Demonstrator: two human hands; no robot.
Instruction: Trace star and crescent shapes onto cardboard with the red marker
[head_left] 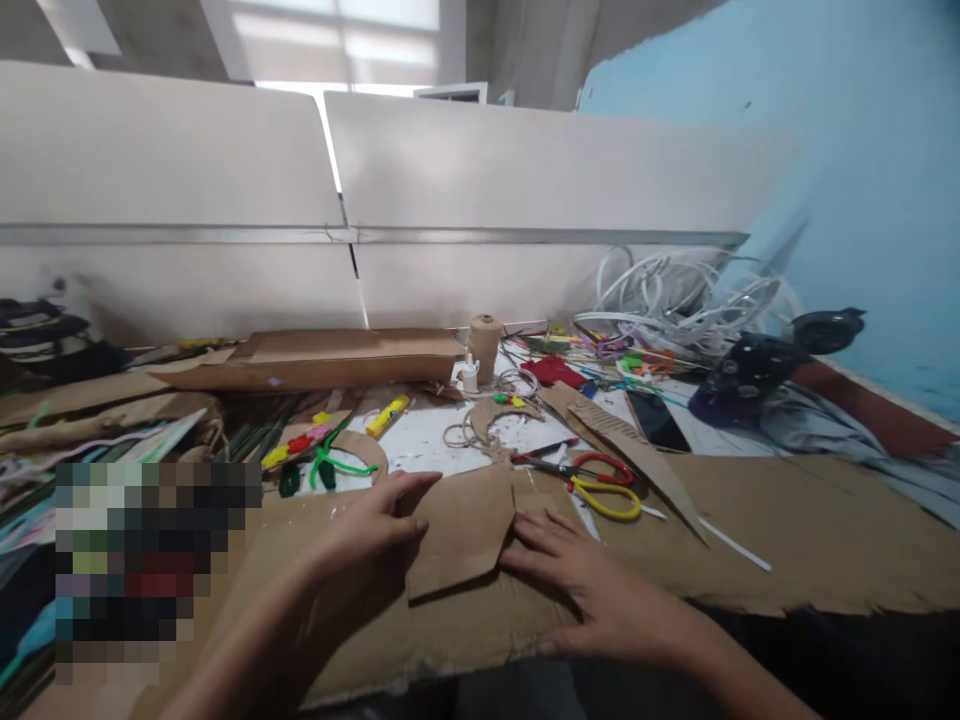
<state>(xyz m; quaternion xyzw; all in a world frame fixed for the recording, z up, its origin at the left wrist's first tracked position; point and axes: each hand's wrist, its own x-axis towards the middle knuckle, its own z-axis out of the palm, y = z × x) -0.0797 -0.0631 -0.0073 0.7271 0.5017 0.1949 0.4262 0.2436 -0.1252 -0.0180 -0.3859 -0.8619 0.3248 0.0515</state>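
A small brown piece of cardboard (461, 530) with cut corners lies slightly tilted over a larger cardboard sheet, a dark shadow under its lower edge. On its left side is my left hand (379, 520), thumb on the face and index finger stretched along the top; its other fingers are hidden. My right hand (566, 570) rests at the right edge, fingers spread and touching it, thumb apart below. Just beyond lie scissors (577, 470) with one red and one yellow handle loop. A curved cardboard cutout (499, 415) sits behind the piece.
The large cardboard sheet (810, 530) covers the table's front. Behind stand a twine spool (485, 345) and a white glue bottle (470, 377). A yellow glue stick (388, 415), green pipe cleaners (330, 462), a phone (656, 420) and white strips (675, 285) lie around.
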